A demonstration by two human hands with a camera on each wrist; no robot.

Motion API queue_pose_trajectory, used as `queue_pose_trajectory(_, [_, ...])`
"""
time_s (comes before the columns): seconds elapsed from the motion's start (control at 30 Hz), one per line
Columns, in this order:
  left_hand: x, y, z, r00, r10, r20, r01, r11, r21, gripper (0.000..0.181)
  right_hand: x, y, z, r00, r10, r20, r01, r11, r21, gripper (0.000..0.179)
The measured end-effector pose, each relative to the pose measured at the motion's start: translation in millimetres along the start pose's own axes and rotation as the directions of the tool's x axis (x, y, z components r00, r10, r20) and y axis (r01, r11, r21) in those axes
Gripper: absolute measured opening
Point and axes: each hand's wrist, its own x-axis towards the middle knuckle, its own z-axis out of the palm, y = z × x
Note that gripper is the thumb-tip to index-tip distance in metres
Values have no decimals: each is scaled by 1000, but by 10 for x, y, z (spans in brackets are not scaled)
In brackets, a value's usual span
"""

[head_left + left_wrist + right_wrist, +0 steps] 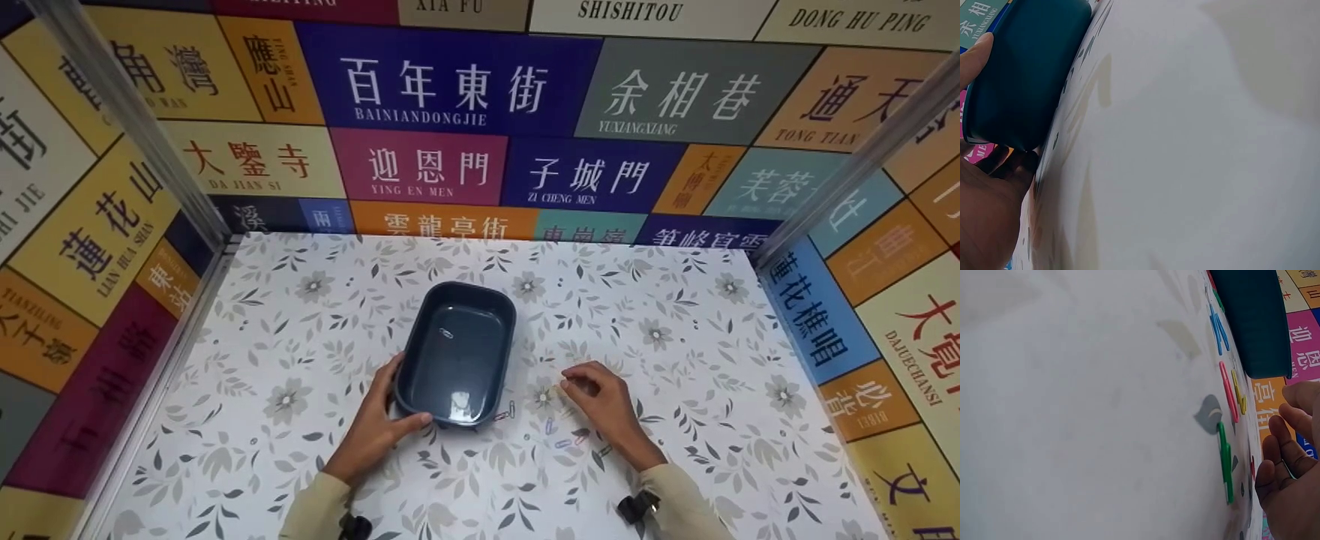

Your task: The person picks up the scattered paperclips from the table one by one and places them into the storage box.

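Observation:
A dark blue rectangular dish [457, 360] stands on the table, tilted slightly in the head view. My left hand [381, 424] grips its near left corner, thumb on the rim and fingers round the side. Inside lies a silvery paper clip [446, 333]. Right of the dish, my right hand [604, 401] hovers with thumb and forefinger tips close together; I cannot tell whether anything is pinched there. Under and beside it lie several paper clips, among them a green clip [1225, 464], a pink clip [1229, 391], a yellow clip [1238, 392] and blue clips [1218, 329].
A red clip [501, 415] and a dark clip [512, 409] lie against the dish's near right corner. The table [300, 345] has a white leaf-and-flower cover. Panels printed with place names [442, 82] wall it in at the back and both sides, with metal posts [150, 127] at the corners.

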Motion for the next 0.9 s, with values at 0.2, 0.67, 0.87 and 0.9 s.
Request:
queue_pose_trajectory(0.2, [5, -4, 8, 1000, -4, -1, 4, 1000, -12, 111, -17, 62, -7, 1000, -12, -23, 12, 1000, -1, 15])
queue_pose_trajectory(0.67, [0, 2, 5, 1000, -5, -8, 5, 1000, -7, 108, -72, 273, -111, 956, -292, 28, 290, 927, -236, 18])
queue_pose_trajectory(0.87, [7, 1, 3, 1000, -8, -7, 8, 1000, -12, 107, -92, 285, -137, 940, -336, 67, 341, 896, -284, 20])
queue_pose_trajectory(0.9, [10, -1, 4, 1000, -9, -7, 9, 1000, -11, 108, -94, 284, -140, 935, -345, 76, 352, 891, -287, 20])
